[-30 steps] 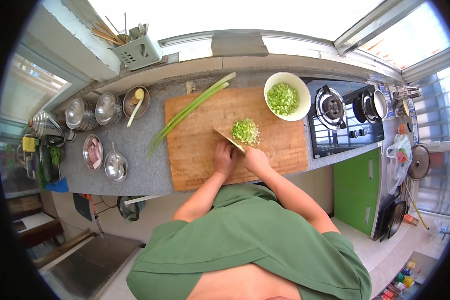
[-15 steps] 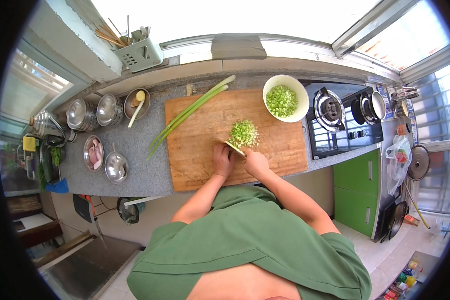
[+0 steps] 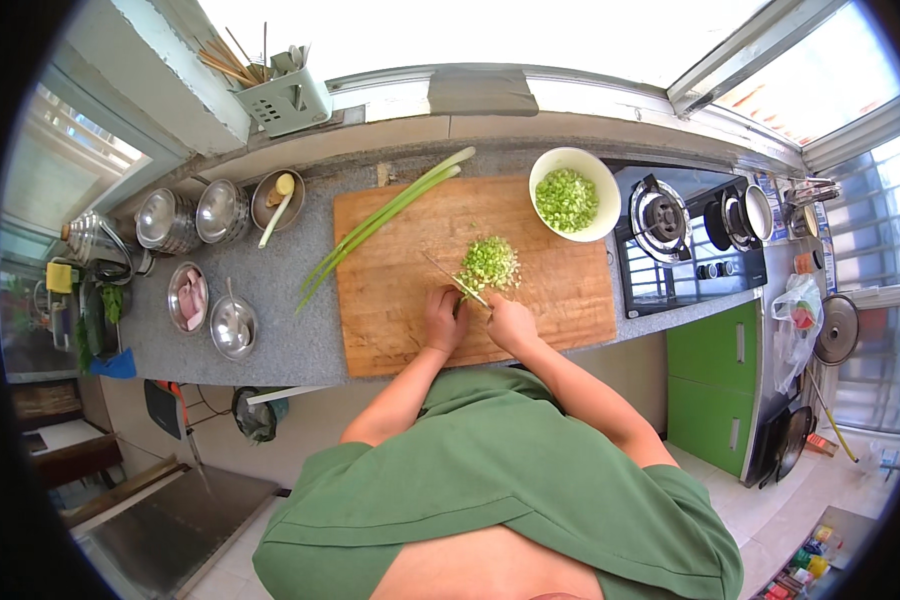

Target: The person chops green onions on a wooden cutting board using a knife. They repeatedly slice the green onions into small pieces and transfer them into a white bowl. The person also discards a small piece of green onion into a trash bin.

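Observation:
My right hand is closed round the handle of a kitchen knife, whose blade points away to the upper left. Close against the blade's near side, my left hand rests on the wooden cutting board with its fingers curled; whatever lies under them is hidden. Just beyond the knife is a loose heap of chopped green onion. Whole green onion stalks lie slantwise over the board's left edge. A white bowl at the far right corner holds more chopped green onion.
A black gas stove adjoins the board on the right. Along the left counter stand several metal bowls, one with raw meat and one with a spoon. Farther back, a bowl holds ginger and a pale stalk. A utensil holder sits on the sill.
The knife blade has changed its tilt, and more of its length shows to the upper left. Both hands stay in nearly the same place; the whole view has shifted slightly.

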{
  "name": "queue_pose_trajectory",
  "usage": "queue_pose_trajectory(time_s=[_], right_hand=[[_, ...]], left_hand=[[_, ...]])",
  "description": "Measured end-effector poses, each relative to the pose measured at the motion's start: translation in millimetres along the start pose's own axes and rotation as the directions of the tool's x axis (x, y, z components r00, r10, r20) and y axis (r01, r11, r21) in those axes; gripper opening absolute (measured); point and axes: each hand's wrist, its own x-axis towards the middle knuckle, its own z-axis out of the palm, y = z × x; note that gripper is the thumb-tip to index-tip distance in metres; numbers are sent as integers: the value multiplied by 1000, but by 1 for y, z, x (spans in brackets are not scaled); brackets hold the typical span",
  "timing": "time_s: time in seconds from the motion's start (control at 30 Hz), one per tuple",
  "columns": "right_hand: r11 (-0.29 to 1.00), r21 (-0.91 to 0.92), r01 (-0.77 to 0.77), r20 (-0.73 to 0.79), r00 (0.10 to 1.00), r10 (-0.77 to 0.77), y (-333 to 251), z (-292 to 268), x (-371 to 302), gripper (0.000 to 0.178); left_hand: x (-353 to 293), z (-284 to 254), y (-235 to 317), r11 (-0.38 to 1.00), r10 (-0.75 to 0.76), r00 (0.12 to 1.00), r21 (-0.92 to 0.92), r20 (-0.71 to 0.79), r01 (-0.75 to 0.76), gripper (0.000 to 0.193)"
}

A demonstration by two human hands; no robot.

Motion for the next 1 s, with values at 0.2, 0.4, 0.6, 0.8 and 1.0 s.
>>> queue_pose_trajectory(time_s=[0.2,0.4,0.6,0.8,1.0], right_hand=[[996,-75,-40,46,998,43,2,7,11,28],[997,63,42,-55,998,-39,8,11,7,26],[1000,15,1,23,1000,-2,-2,-7,-12,23],[996,-45,71,15,997,-70,11,10,-12,17],[995,-96,31,81,996,-23,6,19,-2,19]], left_hand=[[2,-1,2,995,22,999,93,48,-26,11],[3,-1,0,998,45,999,50,21,-46,12],[-9,-12,-2,998,-62,998,20,-19,62,16],[-12,-20,11,990,-13,1000,139,28,9,12],[-18,-12,3,986,-34,999,163,38,28,9]])
